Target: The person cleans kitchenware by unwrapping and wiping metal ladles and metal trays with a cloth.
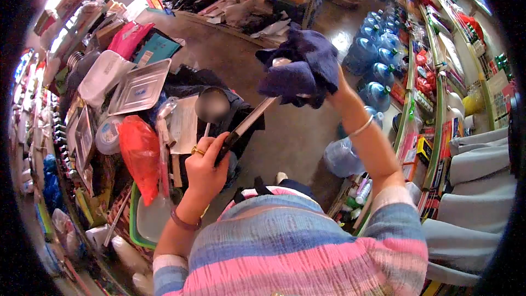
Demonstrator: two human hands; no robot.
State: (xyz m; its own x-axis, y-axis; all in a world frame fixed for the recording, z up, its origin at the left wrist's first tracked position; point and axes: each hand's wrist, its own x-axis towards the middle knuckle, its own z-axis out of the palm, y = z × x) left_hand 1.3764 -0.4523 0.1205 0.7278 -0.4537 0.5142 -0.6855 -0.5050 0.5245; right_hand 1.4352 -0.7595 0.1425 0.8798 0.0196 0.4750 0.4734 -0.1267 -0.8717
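Note:
My left hand is closed around the black handle of a long utensil with a pale, metallic-looking shaft. The utensil slants up and to the right, away from my body. Its far end runs into a bunched dark blue cloth, and a small whitish patch shows among the folds. My right hand grips the cloth at that end; the fabric covers most of its fingers. What kind of head the utensil has is hidden.
On the left are a metal tray, a red plastic bag and a green-rimmed basin. Someone in dark clothes appears to be close ahead. Large blue water bottles line the right, beside packed shelves.

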